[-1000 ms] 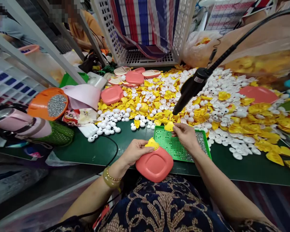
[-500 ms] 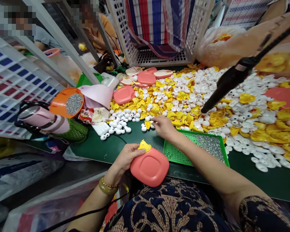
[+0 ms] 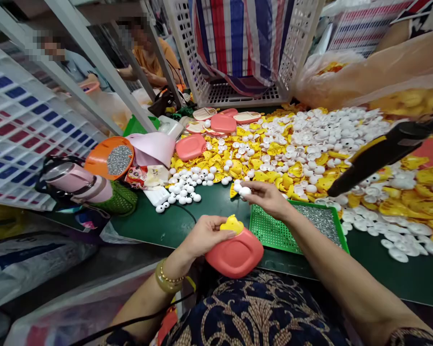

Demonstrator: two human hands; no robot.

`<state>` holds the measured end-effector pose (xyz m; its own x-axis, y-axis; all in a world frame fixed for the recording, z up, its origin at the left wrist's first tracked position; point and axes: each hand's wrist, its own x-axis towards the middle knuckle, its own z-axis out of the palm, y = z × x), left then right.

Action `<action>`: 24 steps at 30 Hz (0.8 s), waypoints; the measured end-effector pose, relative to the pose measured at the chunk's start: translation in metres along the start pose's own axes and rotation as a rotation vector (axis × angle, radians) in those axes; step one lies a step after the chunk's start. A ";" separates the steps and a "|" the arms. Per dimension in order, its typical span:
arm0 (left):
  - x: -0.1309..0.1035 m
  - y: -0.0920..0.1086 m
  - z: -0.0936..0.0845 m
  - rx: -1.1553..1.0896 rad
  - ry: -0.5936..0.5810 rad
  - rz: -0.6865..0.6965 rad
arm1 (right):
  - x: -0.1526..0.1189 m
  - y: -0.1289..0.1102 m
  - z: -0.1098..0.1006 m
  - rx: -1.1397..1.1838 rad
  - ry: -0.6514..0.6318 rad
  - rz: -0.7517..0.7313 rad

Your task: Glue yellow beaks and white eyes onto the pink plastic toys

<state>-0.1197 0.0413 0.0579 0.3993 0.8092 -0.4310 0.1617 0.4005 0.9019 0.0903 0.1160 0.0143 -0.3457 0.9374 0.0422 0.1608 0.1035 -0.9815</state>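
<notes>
My left hand is closed on a rounded coral-red plastic case. Under my thumb, at the case's top edge, sits a small yellow plastic piece. My right hand pinches a pair of white toy eyes above the green tabletop. Just left of them a small yellow part shows. Beneath my right forearm lies a green perforated tray with small silvery screws at its right end. More white eye pieces lie to the left.
A heap of yellow and white parts covers the table's back and right. A black power screwdriver hangs over it at right. On the left stand an orange bowl of screws and a pink bottle. A white crate stands behind.
My right hand has lifted the white toy eyes off the table and moved slightly right and down. The left hand still holds the coral case. The view has shifted a little.
</notes>
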 end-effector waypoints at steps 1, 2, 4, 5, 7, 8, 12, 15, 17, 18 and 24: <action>0.001 0.007 0.003 0.102 -0.028 0.054 | -0.013 -0.003 -0.006 0.184 -0.009 -0.011; 0.001 0.015 0.005 0.226 -0.057 0.127 | -0.026 -0.007 -0.010 0.302 -0.019 -0.030; 0.002 0.033 0.011 0.514 -0.115 0.304 | -0.047 -0.015 -0.017 0.403 -0.015 -0.066; 0.002 0.041 0.014 0.648 -0.145 0.388 | -0.055 -0.020 -0.019 0.406 -0.011 -0.082; 0.002 0.056 0.022 0.830 -0.202 0.516 | -0.067 -0.029 -0.022 0.345 0.009 -0.128; 0.002 0.061 0.026 0.886 -0.224 0.555 | -0.071 -0.034 -0.024 0.290 0.025 -0.163; -0.001 0.065 0.042 1.065 -0.222 0.631 | -0.088 -0.045 -0.032 0.109 0.084 -0.317; -0.010 0.060 0.050 1.270 -0.089 0.718 | -0.099 -0.050 -0.035 0.068 0.113 -0.351; -0.016 0.059 0.054 1.404 -0.031 0.808 | -0.105 -0.051 -0.035 0.032 0.125 -0.355; -0.018 0.059 0.055 1.454 -0.023 0.851 | -0.107 -0.051 -0.034 0.013 0.130 -0.360; -0.020 0.057 0.061 1.574 -0.037 0.884 | -0.110 -0.050 -0.031 -0.072 0.146 -0.395</action>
<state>-0.0635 0.0219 0.1199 0.8473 0.5170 0.1218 0.5176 -0.8551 0.0292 0.1485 0.0183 0.0644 -0.2598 0.8578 0.4435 0.1085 0.4823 -0.8693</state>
